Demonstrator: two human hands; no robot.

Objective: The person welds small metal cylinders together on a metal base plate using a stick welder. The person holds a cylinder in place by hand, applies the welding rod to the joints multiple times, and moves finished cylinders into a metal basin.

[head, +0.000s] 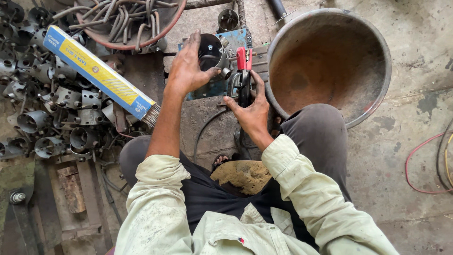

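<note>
A short metal ring (a cut pipe section, by the look) is gripped by the left hand, fingers spread over its top rim, thumb hooked round the near side. It's held against a blue plate on the floor, approx. centre-top of view. The ring's open axis is tipped toward the camera, so the bore is seen. Just right of it, the right hand is closed round a red-tipped electrode holder, long axis running away from the body, tip up beside the ring, w/ little gap left. The left hand is the nearer one to the ring; the holder lies to its right. A rusty metal basin sits at the right, a heap of similar rings at the left, a blue-and-yellow rod box laid across them.
</note>
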